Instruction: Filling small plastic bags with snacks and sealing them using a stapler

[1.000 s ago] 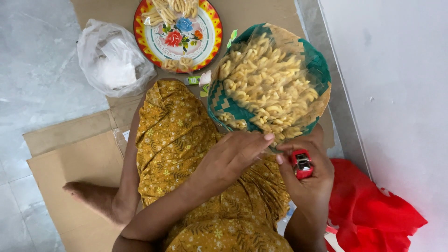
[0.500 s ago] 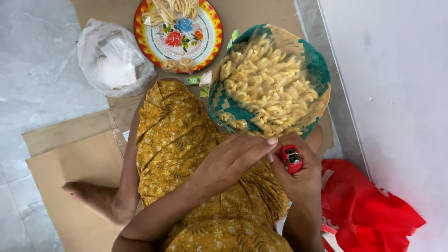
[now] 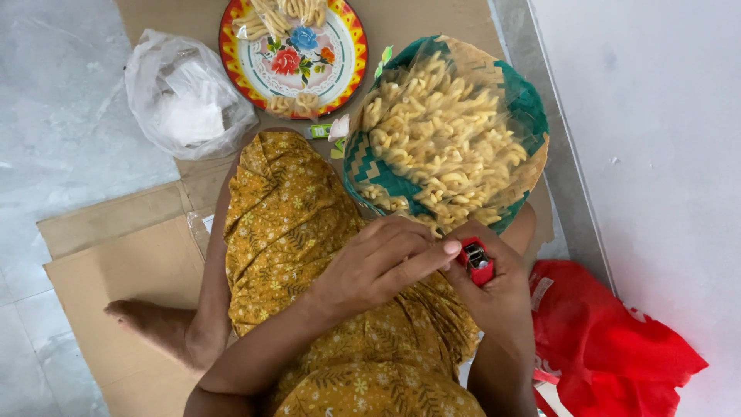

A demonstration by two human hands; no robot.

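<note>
Fingers of the left hand: bunched, tips extended to the top of the stapler; whether they pinch anything cannot be told. Right hand: curled closed round the stapler, thumb side up.

Stapler: one, small, red, metal top showing, held above the lap just below the basket.

Basket: one, woven, green with a tan zigzag rim, resting on the right knee and tilted. Contents: one clear bag of pale yellow twisted snacks, too many to count.

Plate: one, round, floral centre, red-and-yellow rim, on the floor beyond the knees; a few pale snack pieces lie along its top and bottom edges.

White bag: one, thin plastic, crumpled, left of the plate.

Red bag: one, on the floor at the right, beside the wall.

Cardboard: flattened sheets under the seated person; exact count unclear.

Dress: mustard, floral print, covering the lap. One bare foot shows at the left.

Small paper scraps: several, between plate and basket. The basket crowds the hands from above.
</note>
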